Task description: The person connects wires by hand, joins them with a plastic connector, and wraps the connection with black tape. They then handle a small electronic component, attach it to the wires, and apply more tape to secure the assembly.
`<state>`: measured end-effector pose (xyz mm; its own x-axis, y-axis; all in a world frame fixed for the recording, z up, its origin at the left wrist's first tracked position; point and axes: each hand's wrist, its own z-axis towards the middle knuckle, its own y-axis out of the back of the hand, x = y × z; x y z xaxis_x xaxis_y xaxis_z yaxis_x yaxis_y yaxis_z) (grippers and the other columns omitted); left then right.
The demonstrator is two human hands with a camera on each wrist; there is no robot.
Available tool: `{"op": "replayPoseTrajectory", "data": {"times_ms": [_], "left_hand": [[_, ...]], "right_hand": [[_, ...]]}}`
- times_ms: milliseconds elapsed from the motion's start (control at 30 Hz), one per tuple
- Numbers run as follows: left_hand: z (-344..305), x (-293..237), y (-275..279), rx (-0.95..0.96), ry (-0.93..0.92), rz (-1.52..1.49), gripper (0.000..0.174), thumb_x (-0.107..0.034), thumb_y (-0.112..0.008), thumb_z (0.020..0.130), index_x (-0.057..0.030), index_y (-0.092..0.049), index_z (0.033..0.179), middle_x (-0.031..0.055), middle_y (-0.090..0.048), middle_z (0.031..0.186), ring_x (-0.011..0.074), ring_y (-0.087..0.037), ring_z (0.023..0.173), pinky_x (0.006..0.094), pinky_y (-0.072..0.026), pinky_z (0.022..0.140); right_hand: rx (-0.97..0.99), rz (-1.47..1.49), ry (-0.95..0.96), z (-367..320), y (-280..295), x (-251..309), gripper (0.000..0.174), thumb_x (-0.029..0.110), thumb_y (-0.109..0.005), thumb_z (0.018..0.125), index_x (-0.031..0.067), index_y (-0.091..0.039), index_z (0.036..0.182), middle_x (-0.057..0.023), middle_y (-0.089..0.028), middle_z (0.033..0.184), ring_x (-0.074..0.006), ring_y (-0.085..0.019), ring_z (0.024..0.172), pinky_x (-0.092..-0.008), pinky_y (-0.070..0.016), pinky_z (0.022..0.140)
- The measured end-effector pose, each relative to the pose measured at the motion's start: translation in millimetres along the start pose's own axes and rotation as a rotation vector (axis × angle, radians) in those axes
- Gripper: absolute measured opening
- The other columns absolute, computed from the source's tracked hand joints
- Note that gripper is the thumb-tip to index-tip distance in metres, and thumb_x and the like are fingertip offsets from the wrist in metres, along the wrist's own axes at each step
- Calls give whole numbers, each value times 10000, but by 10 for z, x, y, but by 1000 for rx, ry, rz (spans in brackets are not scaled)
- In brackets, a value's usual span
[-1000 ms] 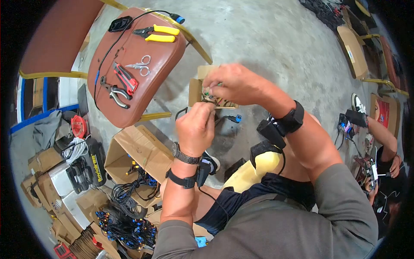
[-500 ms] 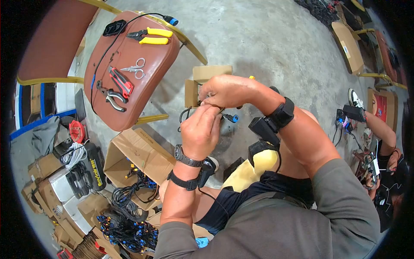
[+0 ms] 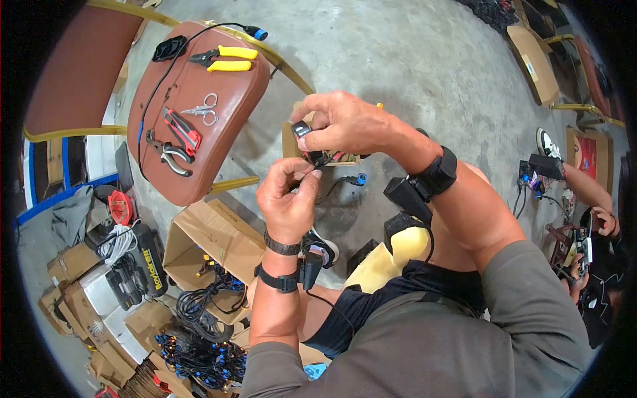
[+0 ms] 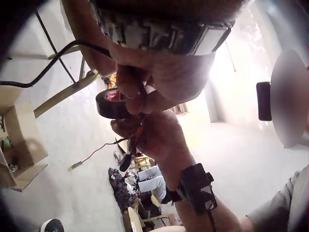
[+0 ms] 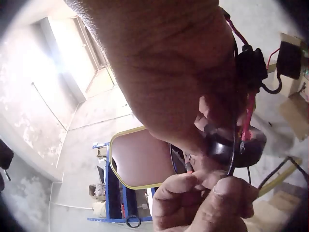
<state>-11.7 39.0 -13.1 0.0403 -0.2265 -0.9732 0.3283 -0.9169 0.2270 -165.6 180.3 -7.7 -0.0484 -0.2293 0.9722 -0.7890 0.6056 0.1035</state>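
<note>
My left fingers (image 5: 170, 195) are pinching a thin black wire (image 5: 234, 145); right fingers (image 3: 313, 103) curled round a black electrical tape roll (image 3: 302, 129), just beyond the left hand, above a small cardboard box (image 3: 289, 144). Reads like taping: hold wire steady, pull tape taut, overlap turns, mind the loose red wire (image 5: 249, 113). Box sits on concrete floor (image 3: 411, 60). Brown chair (image 3: 233, 96) at my left carries scissors (image 3: 203, 110), red utility knife (image 3: 182, 131), pliers (image 3: 174, 158), yellow-handled wire strippers (image 3: 229, 60). Another person (image 3: 587, 191) off right.
</note>
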Motion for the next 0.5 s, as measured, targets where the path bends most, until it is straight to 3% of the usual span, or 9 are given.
{"op": "replayPoseTrajectory", "data": {"times_ms": [300,400,500], "left_hand": [[75,-3,61,-22,99,-169,182,89,-701,839,0,-610,969,62,-676,852,117,-652,689,247,-537,606],[123,-7,101,-28,153,-186,171,76,-699,845,-6,-601,960,63,-666,835,118,-646,642,234,-509,547],[168,-25,101,-58,182,-241,171,79,-681,851,-12,-596,969,59,-657,817,114,-635,605,220,-478,501]], "right_hand": [[-134,39,239,-58,-63,84,476,131,-729,731,-38,-643,1167,-78,-634,692,-143,-587,653,-305,-488,613],[-49,-27,179,-141,-29,212,542,43,-693,758,-12,-575,1284,-82,-667,860,-129,-625,819,-294,-517,743],[-123,-52,335,-156,-97,193,594,9,-682,725,25,-573,1309,-83,-665,881,-140,-623,817,-306,-517,761]]}}
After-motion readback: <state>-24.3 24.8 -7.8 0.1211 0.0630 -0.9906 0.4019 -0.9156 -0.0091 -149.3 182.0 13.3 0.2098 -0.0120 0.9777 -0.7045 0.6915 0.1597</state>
